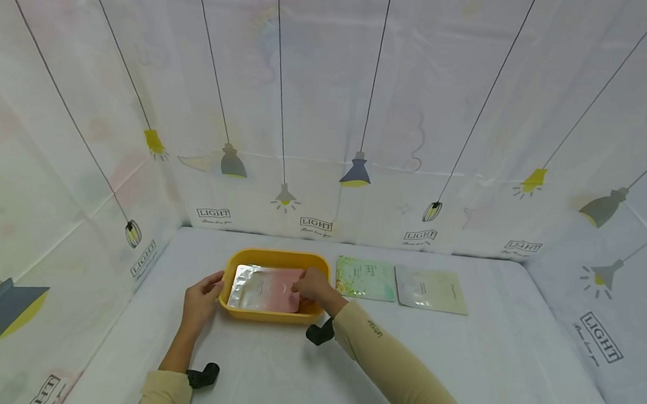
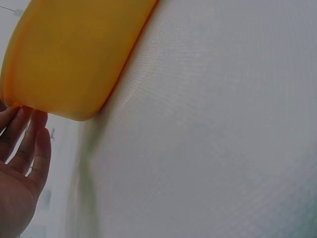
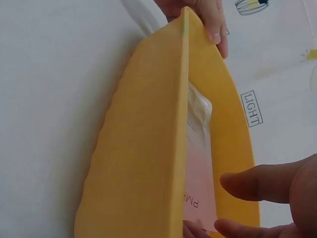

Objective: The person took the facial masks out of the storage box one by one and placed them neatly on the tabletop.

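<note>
A yellow plastic basin [image 1: 273, 317] stands on the white table. Inside lies a pink and silver sheet mask packet [image 1: 267, 289]; its pink end, with dark lettering, shows in the right wrist view. At the basin's left end my left hand [image 1: 200, 299] pinches the rim, fingertips also visible at the rim in the left wrist view. My right hand [image 1: 313, 285] reaches in over the right end. Its thumb [image 3: 242, 184] is spread away from the fingers, which touch the packet's pink end.
A green sheet mask packet [image 1: 366, 278] lies flat right of the basin. Beside it is a pale silver and yellow one [image 1: 431, 289]. A white cloth backdrop [image 1: 328, 104] with printed lamps rises behind the table. A black wrist camera [image 1: 203, 376] sits on the left wrist.
</note>
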Tool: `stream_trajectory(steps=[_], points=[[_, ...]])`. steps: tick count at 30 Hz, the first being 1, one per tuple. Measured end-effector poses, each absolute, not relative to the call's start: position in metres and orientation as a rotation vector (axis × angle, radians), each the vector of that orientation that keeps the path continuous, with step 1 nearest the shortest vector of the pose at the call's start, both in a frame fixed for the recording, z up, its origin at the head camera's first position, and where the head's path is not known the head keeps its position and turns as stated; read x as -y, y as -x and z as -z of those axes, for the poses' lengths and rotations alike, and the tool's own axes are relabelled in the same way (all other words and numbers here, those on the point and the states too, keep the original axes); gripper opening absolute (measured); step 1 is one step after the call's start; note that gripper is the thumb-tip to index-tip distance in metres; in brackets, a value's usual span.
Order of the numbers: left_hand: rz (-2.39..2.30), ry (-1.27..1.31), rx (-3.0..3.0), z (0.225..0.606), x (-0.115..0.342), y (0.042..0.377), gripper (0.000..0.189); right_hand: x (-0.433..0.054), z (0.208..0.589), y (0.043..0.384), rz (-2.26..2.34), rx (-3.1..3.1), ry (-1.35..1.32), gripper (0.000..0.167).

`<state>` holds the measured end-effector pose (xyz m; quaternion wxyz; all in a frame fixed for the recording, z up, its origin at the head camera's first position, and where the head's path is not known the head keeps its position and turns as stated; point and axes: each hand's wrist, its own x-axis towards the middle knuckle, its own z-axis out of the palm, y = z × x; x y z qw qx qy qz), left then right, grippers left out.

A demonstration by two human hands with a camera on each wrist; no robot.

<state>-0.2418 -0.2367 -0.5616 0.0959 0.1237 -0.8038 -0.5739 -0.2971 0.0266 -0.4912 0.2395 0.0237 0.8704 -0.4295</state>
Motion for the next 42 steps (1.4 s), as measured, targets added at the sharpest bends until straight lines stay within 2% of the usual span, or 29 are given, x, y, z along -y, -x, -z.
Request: stream_trajectory(steps=[16,26,42], points=[[1.718,-0.384,2.379,0.563,0.235,0.241,0.035,-0.022,0.506,0.3,1.488,-2.235,-0.305,0.009],[1.682,-0.373,2.372,0.563,0.235,0.242,0.036,-0.021,0.516,0.302,1.583,-2.181,-0.273,0.025],[1.703,-0.361,2.374,0.563,0.236,0.242,0.035,-0.02,0.517,0.301,1.714,-2.122,-0.304,0.025]])
